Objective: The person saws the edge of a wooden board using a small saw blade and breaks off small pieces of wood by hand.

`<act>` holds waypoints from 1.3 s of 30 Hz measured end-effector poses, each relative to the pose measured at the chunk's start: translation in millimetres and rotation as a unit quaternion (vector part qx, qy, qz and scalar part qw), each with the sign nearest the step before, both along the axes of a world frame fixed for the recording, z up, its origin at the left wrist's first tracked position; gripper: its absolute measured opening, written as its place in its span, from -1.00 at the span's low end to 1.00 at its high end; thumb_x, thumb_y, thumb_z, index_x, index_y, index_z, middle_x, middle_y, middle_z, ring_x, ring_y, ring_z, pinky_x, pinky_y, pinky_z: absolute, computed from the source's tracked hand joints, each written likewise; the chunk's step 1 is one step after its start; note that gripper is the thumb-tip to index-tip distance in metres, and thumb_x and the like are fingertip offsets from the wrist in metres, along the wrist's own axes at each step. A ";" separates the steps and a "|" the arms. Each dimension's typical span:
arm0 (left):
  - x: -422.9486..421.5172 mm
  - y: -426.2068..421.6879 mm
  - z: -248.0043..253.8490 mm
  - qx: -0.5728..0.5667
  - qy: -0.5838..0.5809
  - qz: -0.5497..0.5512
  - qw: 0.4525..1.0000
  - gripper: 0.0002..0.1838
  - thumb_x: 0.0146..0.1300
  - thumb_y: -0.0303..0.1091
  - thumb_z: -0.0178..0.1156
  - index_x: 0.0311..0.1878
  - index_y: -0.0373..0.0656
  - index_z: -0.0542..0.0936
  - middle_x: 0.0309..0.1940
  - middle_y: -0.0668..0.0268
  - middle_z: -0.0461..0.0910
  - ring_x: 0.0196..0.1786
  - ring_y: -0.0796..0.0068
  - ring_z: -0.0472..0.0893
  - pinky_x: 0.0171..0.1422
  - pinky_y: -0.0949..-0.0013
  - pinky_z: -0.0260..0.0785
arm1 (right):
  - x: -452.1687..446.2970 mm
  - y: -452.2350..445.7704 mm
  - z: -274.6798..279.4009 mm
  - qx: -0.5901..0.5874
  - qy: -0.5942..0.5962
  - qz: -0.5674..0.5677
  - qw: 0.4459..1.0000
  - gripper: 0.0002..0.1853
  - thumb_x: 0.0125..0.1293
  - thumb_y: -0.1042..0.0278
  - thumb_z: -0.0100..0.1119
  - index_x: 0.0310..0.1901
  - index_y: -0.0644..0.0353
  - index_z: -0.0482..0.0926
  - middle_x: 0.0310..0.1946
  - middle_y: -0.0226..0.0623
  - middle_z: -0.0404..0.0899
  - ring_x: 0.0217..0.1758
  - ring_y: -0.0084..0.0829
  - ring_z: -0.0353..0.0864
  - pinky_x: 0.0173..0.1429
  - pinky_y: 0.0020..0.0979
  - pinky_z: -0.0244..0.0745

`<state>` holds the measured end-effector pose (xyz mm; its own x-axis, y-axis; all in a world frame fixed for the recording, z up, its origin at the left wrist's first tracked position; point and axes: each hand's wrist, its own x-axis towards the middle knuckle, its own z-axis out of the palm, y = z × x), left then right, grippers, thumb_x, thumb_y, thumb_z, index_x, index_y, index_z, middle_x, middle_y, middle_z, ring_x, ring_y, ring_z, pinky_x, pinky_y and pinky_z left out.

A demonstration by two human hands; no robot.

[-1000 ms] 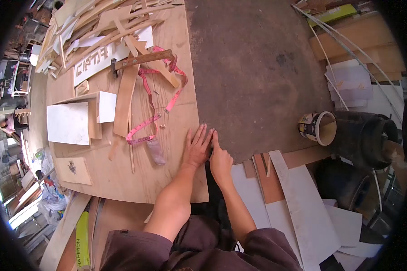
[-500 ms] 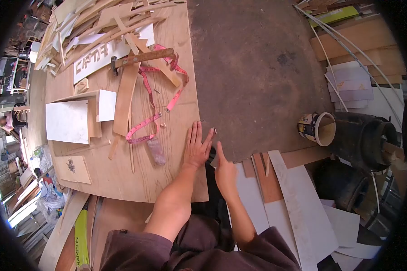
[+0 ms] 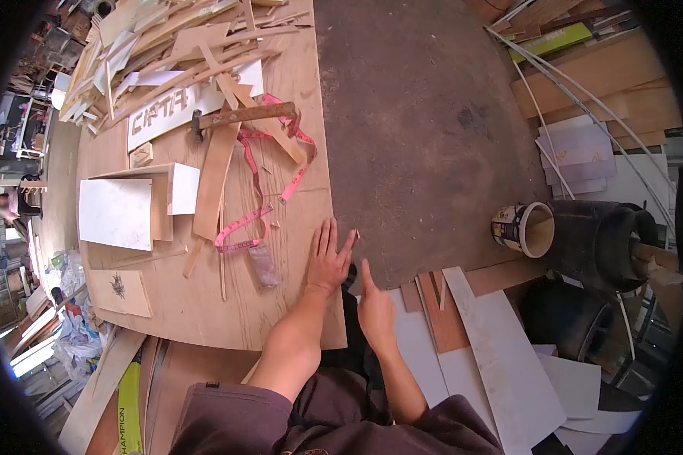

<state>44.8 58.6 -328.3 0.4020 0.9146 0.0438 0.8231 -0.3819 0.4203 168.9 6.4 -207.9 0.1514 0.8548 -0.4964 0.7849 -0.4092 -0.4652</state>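
Plywood tabletop, left hand spread at its edge, right hand pointing ahead, grip unclear

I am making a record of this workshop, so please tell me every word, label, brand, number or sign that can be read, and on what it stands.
"HAMPION": green strip at lower left; the picture edge may cut the word.
White board: large letter-like shapes, not surely readable.
Pink measuring tape: its markings too small to read.
Bucket: its label too blurred to read.

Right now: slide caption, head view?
Left hand on a wooden tabletop, right hand past its edge; hammer and pink tape measure nearby.
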 end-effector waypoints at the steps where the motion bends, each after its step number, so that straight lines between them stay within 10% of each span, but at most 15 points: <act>1: -0.2 -3.1 -1.0 -0.001 -0.001 -0.002 1.000 -0.38 0.35 -0.26 0.06 0.49 0.06 0.28 0.50 -0.22 0.04 0.57 -0.19 0.01 0.60 -0.15 -0.14 | -1.2 2.4 -7.2 0.045 0.001 -0.003 0.999 -0.25 0.23 0.65 0.06 0.48 -0.06 0.24 -0.45 0.18 0.60 -0.38 0.16 0.63 -0.31 0.03 0.47; 39: -2.3 1.6 -4.3 0.032 0.033 -0.006 0.999 -0.42 0.37 -0.21 0.03 0.46 0.06 0.33 0.48 -0.18 0.13 0.56 -0.13 0.07 0.58 -0.10 -0.08 | -13.5 30.0 -47.1 0.052 -0.005 -0.037 0.998 -0.24 0.21 0.53 0.06 0.49 -0.04 0.20 -0.47 0.12 0.63 -0.37 0.09 0.69 -0.28 0.04 0.54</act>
<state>42.5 60.2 -332.6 0.4168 0.9058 0.0759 0.8434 -0.4165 0.3395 155.4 36.4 -255.0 0.2202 0.8876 -0.4045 0.7591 -0.4164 -0.5004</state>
